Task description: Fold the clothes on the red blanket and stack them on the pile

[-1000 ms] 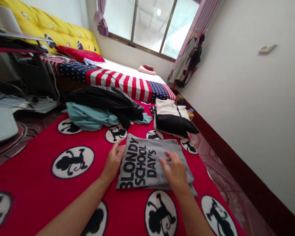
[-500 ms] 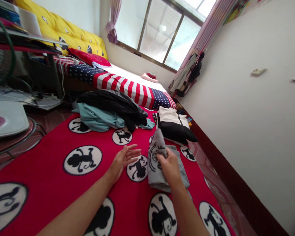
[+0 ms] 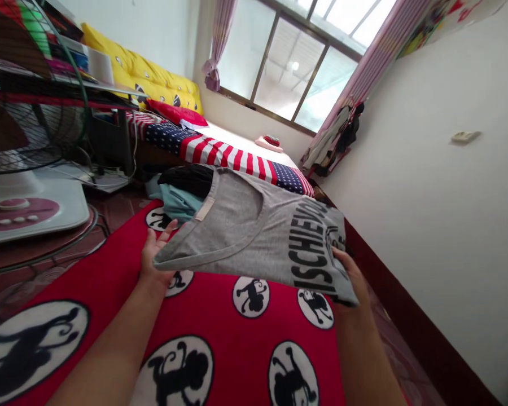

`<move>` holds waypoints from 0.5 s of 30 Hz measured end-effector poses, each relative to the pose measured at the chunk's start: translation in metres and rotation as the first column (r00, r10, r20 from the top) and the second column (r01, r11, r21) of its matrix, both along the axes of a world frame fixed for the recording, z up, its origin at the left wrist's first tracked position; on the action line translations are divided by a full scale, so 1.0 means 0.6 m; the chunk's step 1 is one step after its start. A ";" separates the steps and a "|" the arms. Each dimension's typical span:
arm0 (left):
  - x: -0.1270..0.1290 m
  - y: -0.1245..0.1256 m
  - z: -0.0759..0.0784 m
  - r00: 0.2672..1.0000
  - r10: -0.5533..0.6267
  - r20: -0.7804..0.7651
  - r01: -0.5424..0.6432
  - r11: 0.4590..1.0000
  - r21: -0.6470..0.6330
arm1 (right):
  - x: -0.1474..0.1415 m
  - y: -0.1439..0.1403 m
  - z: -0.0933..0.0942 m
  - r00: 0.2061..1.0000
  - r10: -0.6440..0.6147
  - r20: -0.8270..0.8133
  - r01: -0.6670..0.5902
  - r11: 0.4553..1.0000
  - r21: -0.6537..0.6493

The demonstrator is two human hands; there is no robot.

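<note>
A grey T-shirt [image 3: 275,225] with dark lettering is spread out in the air in front of me, its wide neckline facing left. My right hand [image 3: 350,276] grips the shirt's printed end, fingers partly hidden by the cloth. At the neckline's left corner is my left hand [image 3: 154,254], fingers stretched out and apart; the fabric's edge lies against the palm. Behind the shirt, a teal garment [image 3: 180,203] and a black garment [image 3: 188,180] lie heaped, partly covered from view.
Below is a red blanket [image 3: 224,332] with monkey prints in white circles. At left stand a fan [image 3: 25,113] and its base on a round stool. A bed with a flag-patterned cover [image 3: 237,158] lies beyond, and a white wall [image 3: 440,214] runs along the right.
The grey shirt went from a folded bundle in my right hand to spread out and raised. My left hand moved left to its neckline; my right hand moved right. The view shifted, showing the fan.
</note>
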State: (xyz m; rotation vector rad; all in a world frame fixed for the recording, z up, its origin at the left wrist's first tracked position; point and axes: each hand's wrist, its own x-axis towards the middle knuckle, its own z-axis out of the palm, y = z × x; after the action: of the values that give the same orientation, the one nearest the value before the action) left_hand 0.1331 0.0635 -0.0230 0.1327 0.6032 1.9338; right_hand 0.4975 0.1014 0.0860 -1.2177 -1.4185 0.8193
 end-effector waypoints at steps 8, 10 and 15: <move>-0.007 0.006 -0.017 0.995 0.032 -0.093 -0.037 0.998 -0.053 | 0.105 -0.092 -0.212 0.918 -0.387 0.088 0.396 0.886 -0.240; 0.005 0.007 -0.013 0.987 0.010 -0.161 -0.021 0.998 -0.065 | 0.107 -0.104 -0.190 0.888 -0.425 0.176 0.449 0.884 -0.129; 0.034 0.007 -0.009 0.954 -0.065 -0.294 0.031 0.993 -0.118 | 0.034 -0.099 -0.099 0.888 -0.290 0.356 0.237 0.954 0.185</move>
State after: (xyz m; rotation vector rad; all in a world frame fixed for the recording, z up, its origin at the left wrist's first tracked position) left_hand 0.1533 0.0676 -0.0286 0.3692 0.8986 1.8412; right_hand 0.5179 0.0418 0.0268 -1.4769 -1.5406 0.2976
